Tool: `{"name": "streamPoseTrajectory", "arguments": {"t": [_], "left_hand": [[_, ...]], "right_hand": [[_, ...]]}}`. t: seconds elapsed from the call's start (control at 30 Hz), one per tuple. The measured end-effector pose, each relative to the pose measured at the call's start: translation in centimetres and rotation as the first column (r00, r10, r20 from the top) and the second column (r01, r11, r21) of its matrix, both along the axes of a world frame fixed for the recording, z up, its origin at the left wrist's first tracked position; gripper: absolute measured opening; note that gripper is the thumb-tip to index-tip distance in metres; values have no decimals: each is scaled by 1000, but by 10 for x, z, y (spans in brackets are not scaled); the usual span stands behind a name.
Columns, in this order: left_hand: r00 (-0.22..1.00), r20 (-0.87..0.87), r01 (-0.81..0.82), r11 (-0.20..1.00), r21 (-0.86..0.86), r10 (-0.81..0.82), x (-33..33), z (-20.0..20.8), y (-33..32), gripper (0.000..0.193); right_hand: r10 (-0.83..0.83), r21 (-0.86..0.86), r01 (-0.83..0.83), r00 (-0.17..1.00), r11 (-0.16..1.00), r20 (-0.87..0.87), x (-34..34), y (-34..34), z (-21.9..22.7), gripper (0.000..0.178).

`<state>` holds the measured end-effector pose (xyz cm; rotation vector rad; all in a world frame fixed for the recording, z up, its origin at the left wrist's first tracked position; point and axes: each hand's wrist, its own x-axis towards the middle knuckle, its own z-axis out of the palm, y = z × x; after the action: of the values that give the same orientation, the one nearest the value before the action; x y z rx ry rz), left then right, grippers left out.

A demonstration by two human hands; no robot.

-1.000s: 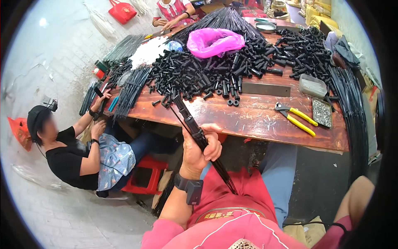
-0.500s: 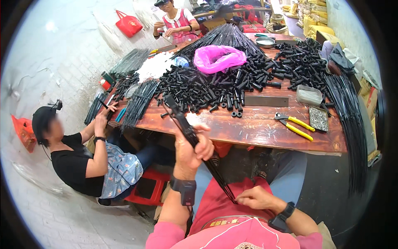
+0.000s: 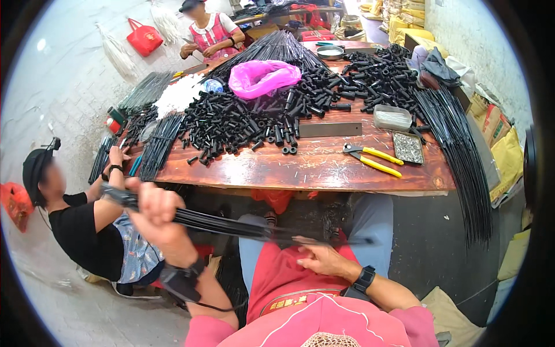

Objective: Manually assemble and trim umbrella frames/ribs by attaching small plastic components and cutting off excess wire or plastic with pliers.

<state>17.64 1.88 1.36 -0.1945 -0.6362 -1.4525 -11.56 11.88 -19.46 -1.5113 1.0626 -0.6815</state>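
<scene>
Plainly, on my feed the left hand (image 3: 155,215) is clamped around a bundle of black rods (image 3: 225,225), this side of the bench (image 3: 260,174); the right hand (image 3: 325,258), fingers loosely spread, is near its right end, contact unclear. If that one grip slackens, rods could slip; swung wide, they might knock the co-worker (image 3: 76,234). Yellow writing marks the red apron (image 3: 274,279); I read no brand.

Bright light, left fingers (image 3: 157,203) motion-blurred, strong fisheye bending toward the edges
</scene>
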Motion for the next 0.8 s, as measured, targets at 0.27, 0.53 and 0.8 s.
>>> {"name": "streamPoseTrajectory", "arguments": {"t": [0.27,0.53,0.8], "left_hand": [[881,-348,467,711,525,-322,-103,-107,18,65],[796,132,296,570,766,-591,-150,-135,55,78],[264,929,-60,956,287,-262,-123,-118,58,34]], "right_hand": [[249,-659,-31,938,751,239,4,-11,111,61],[-67,-553,198,966,809,249,-57,-11,166,15],[-12,176,20,999,984,-49,-64,-45,115,30]]}}
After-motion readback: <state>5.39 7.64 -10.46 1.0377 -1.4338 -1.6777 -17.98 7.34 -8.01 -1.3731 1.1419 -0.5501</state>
